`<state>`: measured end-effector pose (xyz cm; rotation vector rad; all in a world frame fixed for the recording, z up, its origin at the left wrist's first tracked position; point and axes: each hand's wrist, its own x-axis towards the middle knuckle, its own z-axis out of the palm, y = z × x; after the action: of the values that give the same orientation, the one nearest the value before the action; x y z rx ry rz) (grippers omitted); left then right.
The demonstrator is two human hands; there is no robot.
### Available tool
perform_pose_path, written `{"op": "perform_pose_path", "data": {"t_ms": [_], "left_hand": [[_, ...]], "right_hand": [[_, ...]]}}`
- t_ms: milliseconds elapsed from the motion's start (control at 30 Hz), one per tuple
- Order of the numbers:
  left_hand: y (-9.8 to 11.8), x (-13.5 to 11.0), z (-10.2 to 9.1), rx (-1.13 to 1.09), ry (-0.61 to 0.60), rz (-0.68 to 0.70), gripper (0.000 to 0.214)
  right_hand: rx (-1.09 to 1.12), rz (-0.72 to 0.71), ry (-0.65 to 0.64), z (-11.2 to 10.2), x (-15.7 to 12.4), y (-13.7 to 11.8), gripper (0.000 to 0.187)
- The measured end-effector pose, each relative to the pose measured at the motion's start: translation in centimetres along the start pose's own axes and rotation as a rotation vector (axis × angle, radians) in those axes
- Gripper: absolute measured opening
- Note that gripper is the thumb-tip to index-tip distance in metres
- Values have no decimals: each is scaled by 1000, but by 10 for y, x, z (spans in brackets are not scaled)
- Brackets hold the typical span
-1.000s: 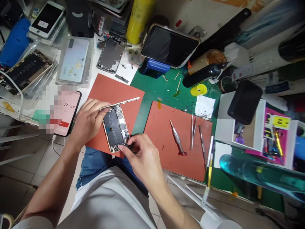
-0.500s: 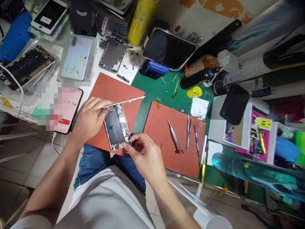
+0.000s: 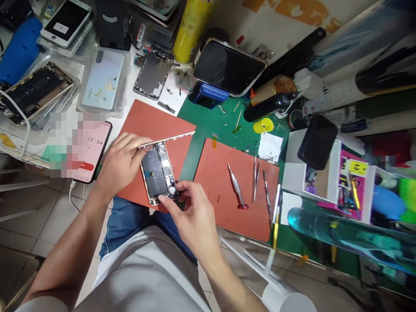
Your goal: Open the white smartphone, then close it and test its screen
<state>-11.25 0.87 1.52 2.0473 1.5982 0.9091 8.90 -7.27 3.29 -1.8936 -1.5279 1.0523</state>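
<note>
Left hand [image 3: 121,162] up top, right hand [image 3: 196,214] at the bottom corner of the opened iPhone [image 3: 154,173]!
Here's the left, pinching the raised display panel [image 3: 173,137] by its near end, the far tip jutting out freely over the orange mat [image 3: 139,115]; the right is closed round the lower right corner, thumb at the bottom rim, fingers curled at the side. The phone sits over that mat's near part, bottom end tight to the front edge, jeans [image 3: 128,223] just below. A green strip of desk [image 3: 189,162] splits this mat from the second mat [image 3: 214,173], where screwdriver [image 3: 236,184] and tweezers [image 3: 255,180] lie well apart from the knuckles.
</note>
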Motion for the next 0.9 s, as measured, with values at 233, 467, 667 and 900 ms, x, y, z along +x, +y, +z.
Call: {"op": "perform_pose_path", "data": {"t_ms": [233,467,667,900], "left_hand": [[-8,1,4,61,7,37,28],[-9,3,3,82,-18,54,26],[-9,3,3,109,-11,40,24],[-10,4,3,100,12,51,23]], "right_hand": [[264,101,301,-47,-14,47,26],[302,-19,474,-43,-19,93,18],[269,-136,547,-37,-20,96,6],[219,-210,594,-34,-18,100,6]]}}
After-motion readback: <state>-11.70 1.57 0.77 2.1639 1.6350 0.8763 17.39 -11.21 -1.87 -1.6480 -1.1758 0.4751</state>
